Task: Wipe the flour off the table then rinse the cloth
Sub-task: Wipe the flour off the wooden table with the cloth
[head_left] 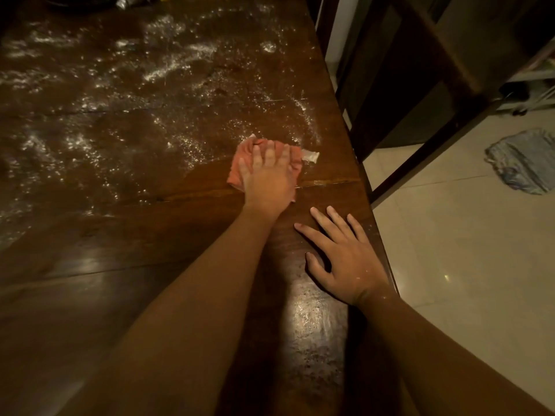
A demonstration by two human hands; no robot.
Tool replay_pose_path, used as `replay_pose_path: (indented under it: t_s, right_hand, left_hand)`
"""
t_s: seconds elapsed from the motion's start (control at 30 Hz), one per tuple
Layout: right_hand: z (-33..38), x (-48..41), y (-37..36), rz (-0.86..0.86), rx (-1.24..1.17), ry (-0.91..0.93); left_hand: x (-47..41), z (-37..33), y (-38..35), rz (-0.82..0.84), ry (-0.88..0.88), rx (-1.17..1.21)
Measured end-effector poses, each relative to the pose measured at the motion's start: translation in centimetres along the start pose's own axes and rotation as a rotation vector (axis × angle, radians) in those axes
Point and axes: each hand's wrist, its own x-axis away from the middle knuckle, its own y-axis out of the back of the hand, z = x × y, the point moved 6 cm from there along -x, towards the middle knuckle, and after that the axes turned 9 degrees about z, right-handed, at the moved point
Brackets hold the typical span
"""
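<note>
Cloth is a pinkish-orange one, scrunched into a loose wad with soft folds, and a little white tag sticks out of its right side. It's sitting on the dark wooden worktop, toward the right edge and about halfway back, right where the flour starts.

The left hand lies flat on top of the cloth, palm down, fingers straight and a bit spread, pressing it onto the wood rather than bunching it up. It covers most of the middle, so you mostly see cloth poking out on the left, at the far side past the fingertips and a strip on the right.

The right hand is nearer, palm down on bare wood close to the worktop's right edge, fingers relaxed and fanned out, holding nothing. It has a few white specks on it.

The flour is all over the far and left parts of the worktop in white streaks, smears and small clumps. The near part shows glossy dark wood with a bright reflection between the 2 forearms. A seam in the wood runs across just near of the cloth.

Off to the right there's a dark wooden chair on a pale tiled floor, and a crumpled bluish-grey rag lying on the tiles.
</note>
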Motion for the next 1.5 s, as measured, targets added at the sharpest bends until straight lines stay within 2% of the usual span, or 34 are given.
replay_pose_path:
  t_s: [0.13, 0.2, 0.3, 0.43, 0.57, 0.63, 0.8, 0.9, 1.0, 1.1, 1.27, 1.37, 1.5]
  right_hand:
    - [-0.1, -0.1, -0.1, 0.003, 0.000, 0.003]
    - [-0.1, 0.0, 0.0, -0.003, -0.002, -0.002]
    - [0.0, 0.1, 0.1, -0.018, -0.011, -0.002]
    - [-0.1, 0.0, 0.1, -0.012, -0.008, -0.006]
    - [-0.1, 0.1, 0.1, -0.018, -0.012, -0.005]
    - [-0.1, 0.1, 0.2, -0.018, -0.017, -0.005]
    - [-0.1, 0.1, 0.2, 0.003, -0.001, -0.015]
    - [0.0, 0.0, 0.2, 0.007, 0.007, -0.018]
    - [0.0, 0.0, 0.2, 0.006, -0.018, -0.015]
    - [0.1, -0.1, 0.2, 0.012, -0.033, -0.006]
    - [0.1, 0.0, 0.3, -0.002, -0.024, -0.009]
    - [0.2, 0.1, 0.4, -0.021, -0.024, -0.005]
    - [0.0, 0.0, 0.3, -0.026, -0.038, -0.001]
  left_hand:
    - [-0.1, -5.4, -1.1, 0.148, -0.198, -0.071]
    - [-0.2, -4.8, -0.7, 0.098, -0.282, -0.067]
    - [-1.1, -1.6, 0.7, -0.031, -0.237, -0.004]
    - [-1.9, -1.7, 0.3, -0.038, -0.140, -0.047]
    - [-0.8, -1.9, -0.9, 0.008, -0.316, -0.161]
    - [-0.9, -0.5, -0.3, 0.019, -0.378, -0.142]
    - [-0.8, 1.9, 0.6, -0.090, -0.110, -0.044]
    - [-2.0, -0.8, 0.5, 0.034, -0.077, 0.034]
    - [-2.9, -4.8, 0.3, 0.179, -0.209, 0.004]
    - [-2.4, -7.3, -0.4, 0.234, -0.361, -0.079]
    - [-0.9, -4.9, -0.4, 0.279, -0.612, 0.006]
    - [-1.2, -3.1, 0.1, 0.287, -0.573, 0.102]
    - [-2.5, -5.2, -0.4, 0.209, -0.340, 0.077]
